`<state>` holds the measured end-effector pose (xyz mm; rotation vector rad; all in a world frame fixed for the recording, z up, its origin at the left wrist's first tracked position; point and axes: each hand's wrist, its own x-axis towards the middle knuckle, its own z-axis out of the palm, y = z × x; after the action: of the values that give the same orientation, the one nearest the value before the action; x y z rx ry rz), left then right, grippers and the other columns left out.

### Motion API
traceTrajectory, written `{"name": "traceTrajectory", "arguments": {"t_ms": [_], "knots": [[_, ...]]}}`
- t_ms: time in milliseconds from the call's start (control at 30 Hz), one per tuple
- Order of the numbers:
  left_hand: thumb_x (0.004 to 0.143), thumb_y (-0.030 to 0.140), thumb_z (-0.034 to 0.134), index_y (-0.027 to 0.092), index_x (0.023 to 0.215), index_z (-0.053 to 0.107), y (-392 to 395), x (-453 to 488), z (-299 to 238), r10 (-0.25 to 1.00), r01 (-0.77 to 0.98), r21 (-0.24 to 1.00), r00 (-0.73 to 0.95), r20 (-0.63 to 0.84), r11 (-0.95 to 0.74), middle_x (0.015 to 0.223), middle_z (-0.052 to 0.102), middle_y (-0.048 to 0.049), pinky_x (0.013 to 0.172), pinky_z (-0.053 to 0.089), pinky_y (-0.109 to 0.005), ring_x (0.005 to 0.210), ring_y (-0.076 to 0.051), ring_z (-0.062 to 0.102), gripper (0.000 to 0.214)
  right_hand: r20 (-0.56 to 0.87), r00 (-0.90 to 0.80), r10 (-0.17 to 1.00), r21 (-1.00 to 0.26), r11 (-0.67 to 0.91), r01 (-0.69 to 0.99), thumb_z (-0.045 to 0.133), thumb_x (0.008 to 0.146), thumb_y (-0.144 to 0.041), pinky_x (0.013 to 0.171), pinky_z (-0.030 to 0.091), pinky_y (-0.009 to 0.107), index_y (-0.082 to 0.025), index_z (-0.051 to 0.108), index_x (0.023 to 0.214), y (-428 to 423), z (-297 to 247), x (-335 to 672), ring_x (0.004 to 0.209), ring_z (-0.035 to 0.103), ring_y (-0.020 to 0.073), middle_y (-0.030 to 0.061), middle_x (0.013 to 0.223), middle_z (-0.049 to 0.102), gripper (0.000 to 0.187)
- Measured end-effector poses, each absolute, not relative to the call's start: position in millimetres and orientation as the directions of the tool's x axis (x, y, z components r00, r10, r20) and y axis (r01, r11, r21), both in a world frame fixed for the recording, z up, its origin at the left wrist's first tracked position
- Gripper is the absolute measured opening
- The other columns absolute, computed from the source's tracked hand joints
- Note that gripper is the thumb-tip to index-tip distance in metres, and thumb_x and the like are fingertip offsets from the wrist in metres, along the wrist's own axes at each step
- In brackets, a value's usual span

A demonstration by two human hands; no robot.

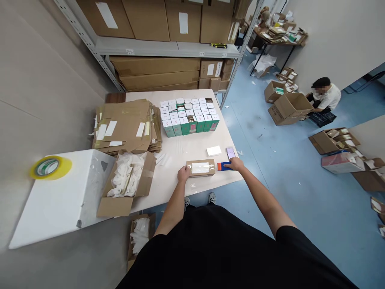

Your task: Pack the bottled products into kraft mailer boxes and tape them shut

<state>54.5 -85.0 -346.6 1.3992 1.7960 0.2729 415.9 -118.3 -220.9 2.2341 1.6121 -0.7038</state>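
A person's left hand (183, 174) steadies the left end of a taped brown parcel (200, 167) at the near edge of a pale table (177, 154), though whether its fingers grip or merely rest there cannot be told, while the right hand (236, 163) pinches a blue-and-orange item (224, 166) just beside the parcel's right end. A white box (213, 151) and a phone (230, 153) lie just beyond, with rows of green-and-white cartons (190, 116) farther back and flattened cardboard (124, 125) to their left. Across the blue floor (255, 138), a co-worker (326, 96) crouches by an open box (289, 109).
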Motion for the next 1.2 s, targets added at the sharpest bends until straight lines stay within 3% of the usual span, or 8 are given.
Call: {"name": "traceTrajectory", "arguments": {"t_ms": [233, 367, 533, 633, 700, 867, 1033, 1200], "knots": [[0.101, 0.044, 0.051, 0.024, 0.118, 0.078, -82, 46, -349, 0.881, 0.690, 0.634, -0.013, -0.473, 0.350, 0.121, 0.078, -0.0110, 0.082, 0.048, -0.028, 0.109, -0.027, 0.070, 0.038, -0.551, 0.272, 0.789, -0.043, -0.352, 0.935, 0.073, 0.086, -0.065, 0.066, 0.040, 0.024, -0.019, 0.076, 0.102, -122, -218, 416, 0.097, 0.069, 0.0239, 0.0105, 0.106, 0.076, 0.049], [0.101, 0.044, 0.051, 0.023, 0.117, 0.078, -79, 18, -353, 0.869, 0.627, 0.674, -0.010, -0.494, 0.390, 0.117, 0.080, -0.0083, 0.083, 0.049, -0.025, 0.108, -0.023, 0.071, 0.038, -0.536, 0.237, 0.810, -0.125, -0.354, 0.927, 0.070, 0.088, -0.065, 0.064, 0.039, 0.025, -0.019, 0.076, 0.100, -118, -210, 381, 0.093, 0.070, 0.0235, 0.0098, 0.099, 0.077, 0.048], [0.099, 0.039, 0.055, 0.020, 0.118, 0.077, -73, -27, -350, 0.823, 0.625, 0.596, -0.139, -0.551, 0.504, 0.112, 0.080, -0.0115, 0.085, 0.052, -0.029, 0.107, -0.025, 0.073, 0.035, -0.437, 0.122, 0.891, -0.239, -0.246, 0.939, 0.067, 0.089, -0.067, 0.066, 0.041, 0.025, -0.021, 0.076, 0.099, -99, -187, 304, 0.093, 0.071, 0.0235, 0.0084, 0.100, 0.078, 0.048], [0.098, 0.036, 0.057, 0.021, 0.125, 0.075, -68, -45, -339, 0.842, 0.606, 0.608, -0.213, -0.496, 0.512, 0.122, 0.078, -0.0135, 0.093, 0.052, -0.031, 0.118, -0.026, 0.070, 0.036, -0.424, 0.072, 0.903, -0.216, -0.178, 0.960, 0.066, 0.089, -0.069, 0.071, 0.045, 0.026, -0.020, 0.077, 0.100, -83, -172, 244, 0.098, 0.072, 0.0261, 0.0122, 0.103, 0.078, 0.051], [0.103, 0.038, 0.050, 0.024, 0.129, 0.074, -66, -49, -328, 0.866, 0.586, 0.649, -0.222, -0.448, 0.485, 0.127, 0.076, -0.0098, 0.097, 0.051, -0.029, 0.119, -0.022, 0.069, 0.038, -0.430, 0.031, 0.902, -0.194, -0.126, 0.973, 0.067, 0.088, -0.069, 0.076, 0.048, 0.028, -0.019, 0.077, 0.105, -74, -163, 205, 0.101, 0.072, 0.0278, 0.0150, 0.106, 0.078, 0.054], [0.102, 0.048, 0.054, 0.022, 0.127, 0.075, -70, -49, -306, 0.926, 0.537, 0.767, -0.076, -0.370, 0.351, 0.125, 0.077, -0.0077, 0.095, 0.051, -0.028, 0.116, -0.024, 0.069, 0.042, -0.494, -0.034, 0.869, -0.186, -0.067, 0.980, 0.075, 0.083, -0.066, 0.080, 0.052, 0.031, -0.018, 0.075, 0.119, -59, -151, 140, 0.101, 0.074, 0.0302, 0.0181, 0.111, 0.077, 0.061], [0.104, 0.050, 0.045, 0.023, 0.118, 0.079, -86, -58, -306, 0.921, 0.562, 0.743, -0.096, -0.378, 0.363, 0.101, 0.080, -0.0062, 0.082, 0.051, -0.028, 0.097, -0.024, 0.071, 0.045, -0.524, -0.071, 0.849, -0.210, -0.048, 0.977, 0.077, 0.082, -0.065, 0.079, 0.052, 0.029, -0.015, 0.074, 0.120, -54, -160, 126, 0.100, 0.073, 0.0295, 0.0186, 0.109, 0.077, 0.063], [0.104, 0.050, 0.044, 0.023, 0.122, 0.077, -91, -63, -309, 0.919, 0.568, 0.732, -0.130, -0.371, 0.376, 0.108, 0.080, -0.0082, 0.083, 0.050, -0.029, 0.101, -0.025, 0.071, 0.046, -0.498, -0.028, 0.866, -0.147, -0.053, 0.988, 0.077, 0.081, -0.068, 0.081, 0.052, 0.031, -0.015, 0.076, 0.114, -57, -162, 159, 0.101, 0.073, 0.0315, 0.0203, 0.108, 0.077, 0.062]]}}
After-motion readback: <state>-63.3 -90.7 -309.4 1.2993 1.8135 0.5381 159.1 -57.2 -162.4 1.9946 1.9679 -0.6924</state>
